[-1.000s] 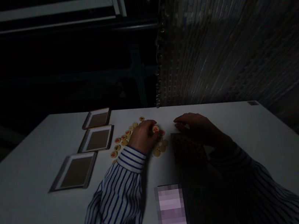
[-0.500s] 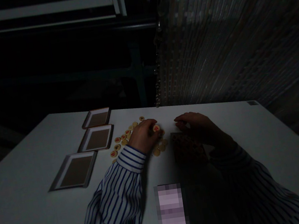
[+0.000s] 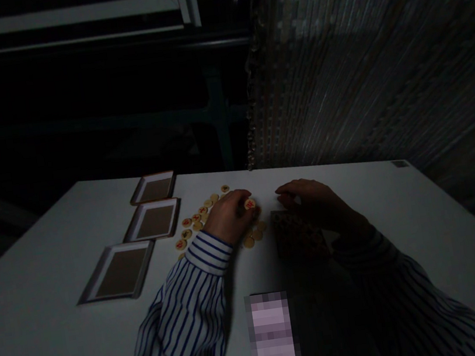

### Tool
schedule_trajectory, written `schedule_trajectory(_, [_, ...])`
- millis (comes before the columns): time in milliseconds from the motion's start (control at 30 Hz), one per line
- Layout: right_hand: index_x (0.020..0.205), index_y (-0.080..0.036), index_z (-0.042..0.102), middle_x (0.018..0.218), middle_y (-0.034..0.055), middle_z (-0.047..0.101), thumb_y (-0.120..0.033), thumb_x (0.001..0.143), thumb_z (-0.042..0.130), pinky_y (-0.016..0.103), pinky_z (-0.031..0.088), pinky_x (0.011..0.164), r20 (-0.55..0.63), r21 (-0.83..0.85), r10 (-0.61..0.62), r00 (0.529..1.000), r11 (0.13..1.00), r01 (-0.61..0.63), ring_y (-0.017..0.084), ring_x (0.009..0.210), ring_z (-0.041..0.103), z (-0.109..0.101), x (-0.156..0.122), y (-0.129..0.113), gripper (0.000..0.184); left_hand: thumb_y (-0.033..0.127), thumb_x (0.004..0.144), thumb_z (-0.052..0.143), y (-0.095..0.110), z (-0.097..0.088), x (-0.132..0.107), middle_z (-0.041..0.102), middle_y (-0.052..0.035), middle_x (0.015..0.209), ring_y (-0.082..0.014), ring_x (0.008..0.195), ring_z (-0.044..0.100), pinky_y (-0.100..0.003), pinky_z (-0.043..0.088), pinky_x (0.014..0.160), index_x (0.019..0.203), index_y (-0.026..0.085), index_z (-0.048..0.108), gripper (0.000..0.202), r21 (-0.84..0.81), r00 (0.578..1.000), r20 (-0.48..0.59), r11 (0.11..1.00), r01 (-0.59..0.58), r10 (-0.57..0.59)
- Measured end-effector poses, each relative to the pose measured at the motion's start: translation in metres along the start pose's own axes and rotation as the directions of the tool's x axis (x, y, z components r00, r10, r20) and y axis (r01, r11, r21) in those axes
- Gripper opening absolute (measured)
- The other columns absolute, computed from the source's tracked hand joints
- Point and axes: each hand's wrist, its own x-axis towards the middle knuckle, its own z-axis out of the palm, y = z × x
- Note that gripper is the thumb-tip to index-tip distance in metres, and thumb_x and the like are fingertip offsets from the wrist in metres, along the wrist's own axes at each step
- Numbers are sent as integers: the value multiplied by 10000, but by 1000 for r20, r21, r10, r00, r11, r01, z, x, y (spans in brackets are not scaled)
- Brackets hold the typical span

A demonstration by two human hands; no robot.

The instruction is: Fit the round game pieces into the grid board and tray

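Here we go: our left hand pinches a round, pale piece, red character facing us, right over the middle of the white table! More discs lie scattered left and right, that hand blocking some from view. Our right hand curls by the dark box, its grip and the box's contents too dim to tell. Far left, three shallow trays line up, brown-bottomed.

Red, black characters on round pieces; too small to read
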Motion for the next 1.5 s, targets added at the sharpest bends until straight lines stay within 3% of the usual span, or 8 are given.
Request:
schedule_trajectory(667, [850, -174, 597, 802, 36, 638, -203, 803, 455, 261, 393, 671, 14, 133, -16, 1000, 991, 14, 138, 738, 552, 1, 0, -8, 153, 200, 740, 539, 10, 4, -2, 625, -46, 923, -167, 860, 576, -314, 466, 762, 981, 175, 540, 242, -45, 999, -20, 998, -37, 37])
schedule_trajectory(1000, [894, -183, 582, 832, 38, 642, -213, 812, 451, 251, 396, 672, -9, 180, -53, 999, 982, 54, 136, 750, 560, 4, -1, -9, 158, 213, 759, 530, 13, 8, -2, 624, -42, 902, -159, 838, 573, -294, 461, 740, 971, 168, 548, 217, -50, 997, -15, 996, -77, 77])
schedule_trajectory(1233, [888, -182, 570, 793, 30, 636, -217, 801, 473, 236, 395, 615, 72, 189, -29, 997, 982, 15, 116, 675, 553, 4, -2, -12, 135, 230, 780, 519, 16, 10, -4, 621, -42, 898, -146, 812, 569, -283, 456, 724, 977, 165, 543, 209, -51, 994, -4, 992, -111, 111])
schedule_trajectory(1500, [952, -179, 571, 826, 27, 652, -252, 846, 429, 218, 416, 617, 76, 448, -67, 995, 894, 26, 100, 705, 584, 3, -4, -13, 191, 229, 787, 519, 17, 10, -4, 611, -54, 899, -149, 812, 559, -289, 451, 711, 979, 158, 533, 206, -59, 990, -16, 989, -139, 138])
